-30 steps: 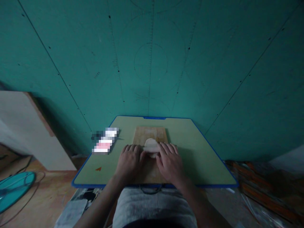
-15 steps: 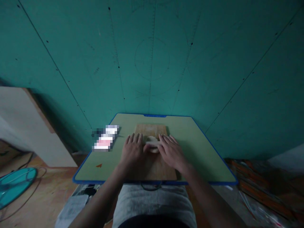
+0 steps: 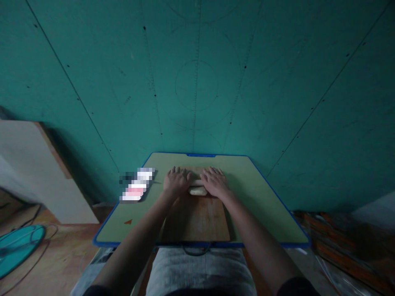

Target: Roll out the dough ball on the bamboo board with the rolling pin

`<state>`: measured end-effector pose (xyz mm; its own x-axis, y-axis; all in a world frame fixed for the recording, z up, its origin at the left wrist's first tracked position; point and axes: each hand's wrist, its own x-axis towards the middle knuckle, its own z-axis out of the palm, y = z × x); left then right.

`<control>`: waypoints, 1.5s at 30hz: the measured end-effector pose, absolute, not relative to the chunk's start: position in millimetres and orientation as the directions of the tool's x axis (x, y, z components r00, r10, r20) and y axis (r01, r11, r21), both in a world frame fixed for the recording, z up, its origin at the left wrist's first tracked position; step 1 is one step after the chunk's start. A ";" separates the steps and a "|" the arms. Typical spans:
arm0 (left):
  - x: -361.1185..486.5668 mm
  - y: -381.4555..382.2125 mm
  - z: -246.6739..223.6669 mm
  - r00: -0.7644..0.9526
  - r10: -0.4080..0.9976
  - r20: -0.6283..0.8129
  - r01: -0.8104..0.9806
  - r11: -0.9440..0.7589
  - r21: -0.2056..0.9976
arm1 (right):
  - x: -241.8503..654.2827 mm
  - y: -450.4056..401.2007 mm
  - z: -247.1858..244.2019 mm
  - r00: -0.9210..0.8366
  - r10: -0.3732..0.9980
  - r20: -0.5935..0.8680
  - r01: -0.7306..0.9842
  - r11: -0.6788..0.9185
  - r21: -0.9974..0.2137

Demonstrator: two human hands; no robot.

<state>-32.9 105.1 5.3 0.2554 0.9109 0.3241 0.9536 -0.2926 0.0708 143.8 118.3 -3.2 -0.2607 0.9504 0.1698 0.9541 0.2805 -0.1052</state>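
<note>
While left hand [image 3: 177, 181], right hand [image 3: 215, 181] lie open over rolling pin [image 3: 196, 183], board [image 3: 199, 222] rests on green table [image 3: 256, 197] beside teal wall [image 3: 197, 98].

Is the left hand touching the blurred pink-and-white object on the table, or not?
Apart. The head view shows a strip of green tabletop between the left hand and the blurred object.

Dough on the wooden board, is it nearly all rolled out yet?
Already done: the pale dough is on the wooden board, with the rolling pin up against it. In hand: the left hand and right hand are both on the pin. Left: probably more rolling, as the bit of dough I can see is small. I can't tell how thin it is.
</note>
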 end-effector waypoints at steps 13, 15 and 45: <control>-36.8 33.6 -8.5 0.292 0.853 0.432 0.940 -0.338 0.033 | 163.7 29.5 -13.2 -0.356 0.873 0.333 0.893 0.422 -0.153; -38.4 25.0 -13.2 0.286 0.843 0.456 0.943 -0.331 0.021 | 166.1 20.6 -16.4 -0.365 0.862 0.352 0.887 0.437 -0.151; -36.3 39.8 -7.2 0.302 0.894 0.332 0.947 -0.322 0.006 | 170.0 35.7 -4.7 -0.411 0.874 0.259 0.888 0.448 -0.104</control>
<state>-36.3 39.8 -7.2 0.3016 0.8939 0.3316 0.9468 -0.3218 0.0063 170.0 35.7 -4.7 -0.4111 0.8740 0.2590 0.8878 0.4483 -0.1038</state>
